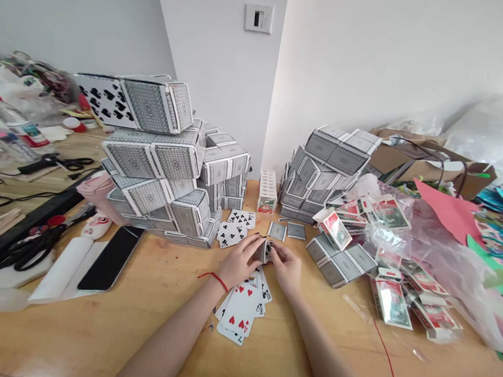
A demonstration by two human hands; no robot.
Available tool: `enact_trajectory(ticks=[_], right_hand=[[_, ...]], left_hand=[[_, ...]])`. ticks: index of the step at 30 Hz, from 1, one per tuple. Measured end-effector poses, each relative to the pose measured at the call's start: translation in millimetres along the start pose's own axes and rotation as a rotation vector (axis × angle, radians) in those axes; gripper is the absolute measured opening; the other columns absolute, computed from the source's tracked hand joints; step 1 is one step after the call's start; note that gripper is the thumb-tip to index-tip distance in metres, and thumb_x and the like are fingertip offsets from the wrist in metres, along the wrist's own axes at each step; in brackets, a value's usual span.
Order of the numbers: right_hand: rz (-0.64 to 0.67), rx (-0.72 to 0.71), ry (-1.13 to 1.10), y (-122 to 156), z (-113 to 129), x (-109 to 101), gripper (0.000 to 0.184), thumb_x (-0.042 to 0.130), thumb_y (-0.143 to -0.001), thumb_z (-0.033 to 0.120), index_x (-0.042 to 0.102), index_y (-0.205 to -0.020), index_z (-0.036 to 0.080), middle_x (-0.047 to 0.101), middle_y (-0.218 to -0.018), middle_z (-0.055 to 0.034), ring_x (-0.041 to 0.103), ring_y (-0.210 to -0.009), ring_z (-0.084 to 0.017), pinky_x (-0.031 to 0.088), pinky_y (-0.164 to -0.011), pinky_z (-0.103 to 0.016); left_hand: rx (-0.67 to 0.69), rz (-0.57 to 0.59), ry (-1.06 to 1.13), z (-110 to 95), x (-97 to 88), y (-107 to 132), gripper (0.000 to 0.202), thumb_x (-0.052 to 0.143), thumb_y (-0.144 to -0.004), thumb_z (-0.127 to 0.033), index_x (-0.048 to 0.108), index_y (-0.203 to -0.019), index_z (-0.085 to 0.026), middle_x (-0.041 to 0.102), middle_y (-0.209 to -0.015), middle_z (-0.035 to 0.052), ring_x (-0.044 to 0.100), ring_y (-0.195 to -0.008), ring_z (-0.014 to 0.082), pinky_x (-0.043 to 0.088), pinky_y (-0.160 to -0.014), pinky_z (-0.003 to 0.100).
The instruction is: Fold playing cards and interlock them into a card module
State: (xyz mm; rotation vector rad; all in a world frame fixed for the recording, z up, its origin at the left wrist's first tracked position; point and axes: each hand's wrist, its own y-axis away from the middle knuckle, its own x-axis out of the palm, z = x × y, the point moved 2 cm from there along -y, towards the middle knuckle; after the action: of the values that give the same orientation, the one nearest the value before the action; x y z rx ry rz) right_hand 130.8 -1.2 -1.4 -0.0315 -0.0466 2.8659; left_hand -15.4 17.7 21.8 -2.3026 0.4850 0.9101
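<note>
My left hand (240, 261), with a red string round its wrist, and my right hand (286, 267) meet at the middle of the table. Between their fingers is a playing card (265, 252), partly hidden, its grey back and some black pips showing; it looks bent. Both hands are closed on it. Under my wrists lie loose face-up cards, a four of hearts (240, 309) on top. Beyond my left hand are several black-suited cards (232, 234) face up. Two small grey-backed pieces (278, 231) lie just past my fingertips.
Tall stacks of blocks folded from cards stand at left (175, 159) and right (329, 165). A separate card block (341, 262) sits nearer. Red card boxes (393, 301) lie at right, a box row (267, 192) at back. A phone (110, 259) and scissors (40, 244) are left.
</note>
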Motion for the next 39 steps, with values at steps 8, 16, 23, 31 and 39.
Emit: enact_trajectory(ticks=[8, 16, 23, 31, 39], right_hand=[[0.170, 0.096, -0.160, 2.3, 8.7, 2.7, 0.035, 0.063, -0.065, 0.039, 0.065, -0.092, 0.016, 0.067, -0.092, -0.0086, 0.062, -0.081, -0.023, 0.049, -0.072, -0.036], [0.268, 0.175, -0.243, 1.3, 4.5, 4.2, 0.036, 0.064, -0.063, 0.045, 0.067, -0.086, 0.018, 0.067, -0.087, -0.0056, 0.060, -0.078, -0.020, 0.047, -0.070, -0.031], [0.272, 0.113, -0.159, 3.8, 4.8, 9.9, 0.039, 0.053, -0.070, 0.051, 0.063, -0.066, 0.014, 0.061, -0.065, -0.0036, 0.056, -0.064, -0.017, 0.045, -0.059, -0.027], [0.136, -0.051, 0.182, 3.8, 7.0, 3.8, 0.042, 0.047, -0.074, 0.050, 0.064, -0.061, 0.014, 0.060, -0.058, -0.0021, 0.053, -0.056, -0.016, 0.041, -0.052, -0.024], [0.018, -0.149, 0.400, 8.6, 9.9, 2.1, 0.045, 0.043, -0.077, 0.049, 0.067, -0.063, 0.013, 0.058, -0.051, -0.0020, 0.049, -0.047, -0.013, 0.034, -0.046, -0.021]], left_hand=[[-0.021, -0.087, -0.017, 2.8, -1.5, -0.1, 0.054, 0.053, -0.073, -0.012, 0.036, -0.123, -0.023, 0.042, -0.124, 0.0077, 0.038, -0.118, 0.0208, 0.036, -0.099, 0.041], [0.009, -0.166, 0.018, 2.0, -1.1, 1.4, 0.051, 0.056, -0.072, -0.017, 0.039, -0.120, -0.022, 0.047, -0.119, 0.0080, 0.043, -0.115, 0.0208, 0.039, -0.097, 0.041], [0.002, -0.164, -0.001, 2.0, 2.1, 2.1, 0.053, 0.056, -0.072, -0.015, 0.037, -0.121, -0.022, 0.046, -0.121, 0.0076, 0.042, -0.115, 0.0202, 0.038, -0.098, 0.040], [0.007, -0.113, -0.004, -1.0, 1.2, 1.6, 0.056, 0.056, -0.072, -0.017, 0.035, -0.123, -0.023, 0.045, -0.122, 0.0081, 0.042, -0.115, 0.0217, 0.038, -0.096, 0.043], [0.037, -0.048, 0.023, -4.0, 0.4, -0.8, 0.052, 0.055, -0.075, -0.023, 0.036, -0.123, -0.025, 0.046, -0.121, 0.0067, 0.043, -0.114, 0.0197, 0.039, -0.097, 0.039]])
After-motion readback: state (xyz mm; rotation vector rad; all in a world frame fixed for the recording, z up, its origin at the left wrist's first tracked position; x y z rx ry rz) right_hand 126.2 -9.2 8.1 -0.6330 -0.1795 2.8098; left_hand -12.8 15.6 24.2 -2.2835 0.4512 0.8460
